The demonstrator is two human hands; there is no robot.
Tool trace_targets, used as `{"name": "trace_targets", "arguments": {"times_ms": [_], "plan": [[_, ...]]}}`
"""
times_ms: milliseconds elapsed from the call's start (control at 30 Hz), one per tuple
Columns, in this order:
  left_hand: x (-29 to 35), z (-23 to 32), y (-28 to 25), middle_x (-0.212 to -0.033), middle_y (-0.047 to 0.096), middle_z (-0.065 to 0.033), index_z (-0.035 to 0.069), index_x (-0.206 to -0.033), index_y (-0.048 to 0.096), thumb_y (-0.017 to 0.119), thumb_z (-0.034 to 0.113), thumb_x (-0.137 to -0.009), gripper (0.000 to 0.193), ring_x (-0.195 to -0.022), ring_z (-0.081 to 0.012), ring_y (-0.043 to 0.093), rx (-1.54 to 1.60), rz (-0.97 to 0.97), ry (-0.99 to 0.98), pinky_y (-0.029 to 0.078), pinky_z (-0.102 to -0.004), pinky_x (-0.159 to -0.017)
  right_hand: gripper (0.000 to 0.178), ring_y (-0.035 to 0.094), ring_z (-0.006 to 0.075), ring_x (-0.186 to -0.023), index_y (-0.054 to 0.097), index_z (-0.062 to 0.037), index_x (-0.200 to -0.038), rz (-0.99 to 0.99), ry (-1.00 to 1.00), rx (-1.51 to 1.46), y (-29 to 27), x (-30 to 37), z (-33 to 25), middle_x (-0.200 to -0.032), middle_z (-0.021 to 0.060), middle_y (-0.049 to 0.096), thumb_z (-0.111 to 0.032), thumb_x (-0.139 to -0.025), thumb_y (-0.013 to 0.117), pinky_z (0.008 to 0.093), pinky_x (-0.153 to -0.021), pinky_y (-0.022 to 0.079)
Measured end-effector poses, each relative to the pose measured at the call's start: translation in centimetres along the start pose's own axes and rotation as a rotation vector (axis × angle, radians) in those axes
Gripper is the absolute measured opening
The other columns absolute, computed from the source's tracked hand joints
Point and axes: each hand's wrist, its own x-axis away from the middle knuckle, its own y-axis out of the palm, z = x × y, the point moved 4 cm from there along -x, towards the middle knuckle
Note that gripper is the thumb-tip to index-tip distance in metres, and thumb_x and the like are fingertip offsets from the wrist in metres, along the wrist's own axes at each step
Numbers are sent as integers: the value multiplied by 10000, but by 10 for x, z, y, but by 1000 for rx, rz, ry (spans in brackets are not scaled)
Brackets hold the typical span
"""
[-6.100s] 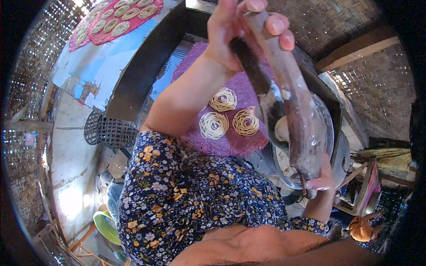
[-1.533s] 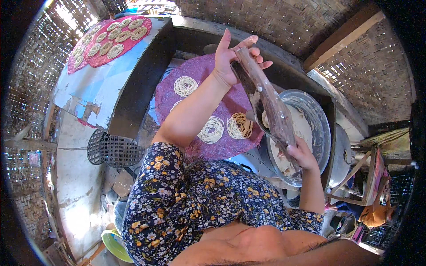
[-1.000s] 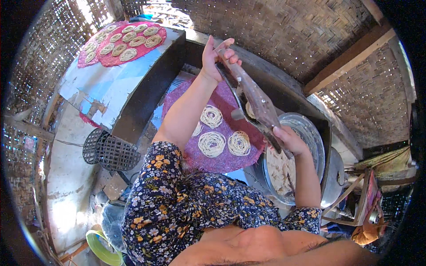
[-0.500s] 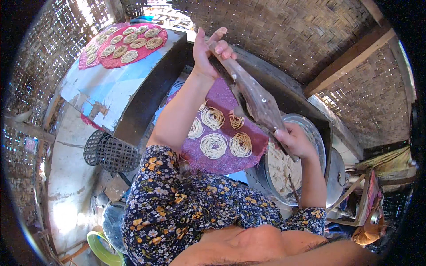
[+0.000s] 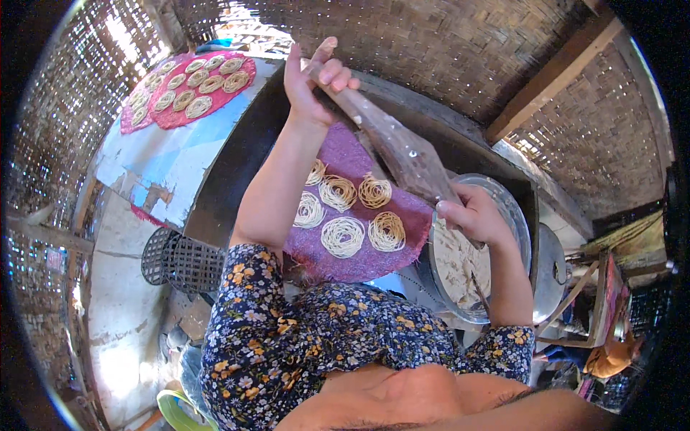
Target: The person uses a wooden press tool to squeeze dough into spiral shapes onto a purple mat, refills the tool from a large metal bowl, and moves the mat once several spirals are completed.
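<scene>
Woven walls (image 5: 410,54) rise beyond the left hand's fingertips, with a red cloth (image 5: 162,118) of pale coils off to their left. Three fingers of the left hand (image 5: 316,85) curl round the upper end of a long wooden tool (image 5: 395,144), thumb and forefinger raised off it. The right hand's (image 5: 476,215) fingers wrap the lower end, thumb on top; how they close underneath, I cannot tell. Gripping both ends probably shares the weight and sets the slant. Between and below the two sets of fingers, noodle nests (image 5: 343,237) lie apart on a purple cloth (image 5: 343,147), perhaps so they don't stick. Just below the right fingers sits a metal basin (image 5: 522,215) of pale doughy mass (image 5: 454,266), seemingly placed for easy reach
</scene>
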Motion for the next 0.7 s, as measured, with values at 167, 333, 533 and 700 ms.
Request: {"name": "trace_targets", "arguments": {"times_ms": [167, 333, 533, 700], "plan": [[17, -24, -5, -482, 346, 40, 82, -1016, 580, 339, 538, -871, 536, -486, -125, 404, -5, 73, -37, 395, -315, -644, 551, 509, 105, -615, 528, -53, -1196, -61, 55, -73, 1, 14, 24, -722, 23, 582, -348, -744, 641, 273, -580, 437], [16, -48, -40, -497, 412, 17, 117, -1025, 591, 289, 574, -864, 571, -500, -164, 451, 139, 18, -167, 407, -363, -653, 546, 564, 147, -726, 523, -43, -1197, -3, 103, -51, 5, 17, 39, -811, 76, 618, -336, -752, 642, 300, -689, 459], [9, -56, -66, -570, 459, 12, 117, -1162, 538, 316, 534, -873, 554, -560, -163, 483, 152, 250, -94, 428, -348, -711, 604, 582, 173, -834, 438, -34, -1268, 90, 15, -24, 23, -6, 70, -1011, 125, 606, -330, -776, 626, 302, -763, 460], [-13, -55, -27, -594, 470, 11, 126, -1155, 539, 320, 525, -873, 535, -622, -178, 512, 91, 109, -58, 443, -384, -739, 593, 546, 117, -687, 412, -46, -1283, 4, 9, -291, 11, 5, 63, -838, 60, 576, -409, -830, 535, 254, -588, 455]]}}
